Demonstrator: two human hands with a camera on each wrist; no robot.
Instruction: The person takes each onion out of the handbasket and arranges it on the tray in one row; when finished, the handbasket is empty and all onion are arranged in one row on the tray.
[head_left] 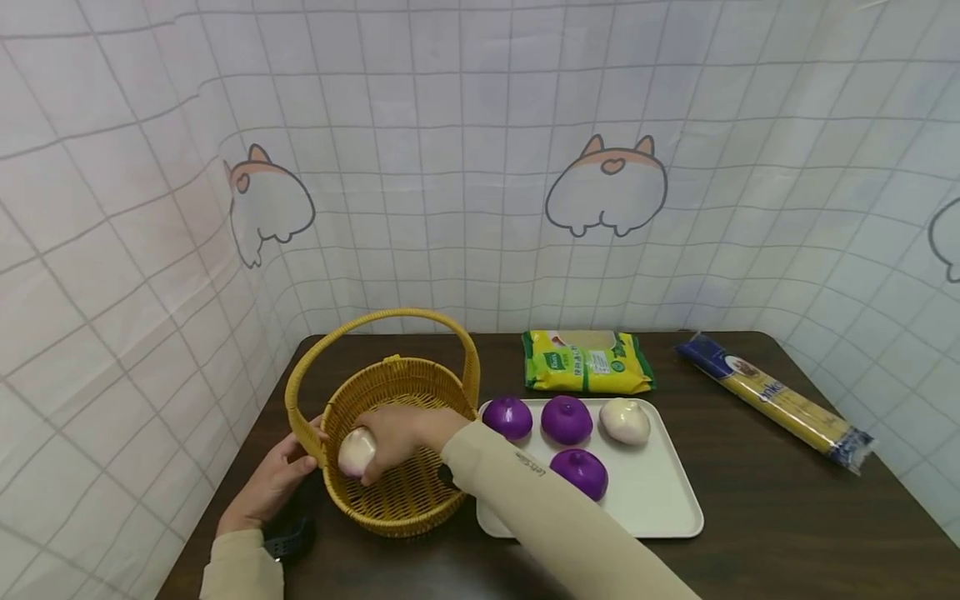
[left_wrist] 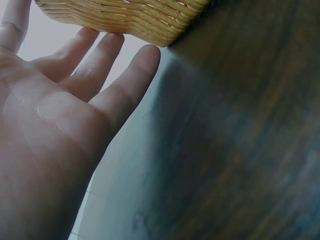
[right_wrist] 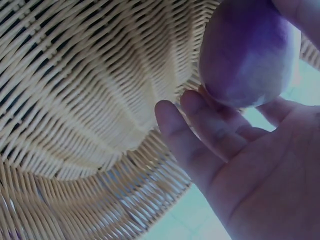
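Observation:
My right hand (head_left: 397,437) is down inside the yellow wicker basket (head_left: 345,500). Between its thumb and fingers it holds a white-and-purple onion (head_left: 357,451), close to the basket's left inner wall. The right wrist view shows the onion (right_wrist: 250,55) pinched above the palm, with the woven wall beside it. My left hand (head_left: 273,479) is outside the basket at its left side, near the foot of the tall handle. In the left wrist view its fingers are fairly straight, with fingertips right at the basket's woven wall (left_wrist: 135,20).
A white tray (head_left: 652,500) right of the basket bears several purple onions (head_left: 567,419) and one white onion (head_left: 625,421). Behind it lies a yellow-green food packet (head_left: 588,362); a long pasta pack (head_left: 776,400) lies at the right. A patterned cloth (head_left: 480,208) surrounds the dark table (head_left: 757,517).

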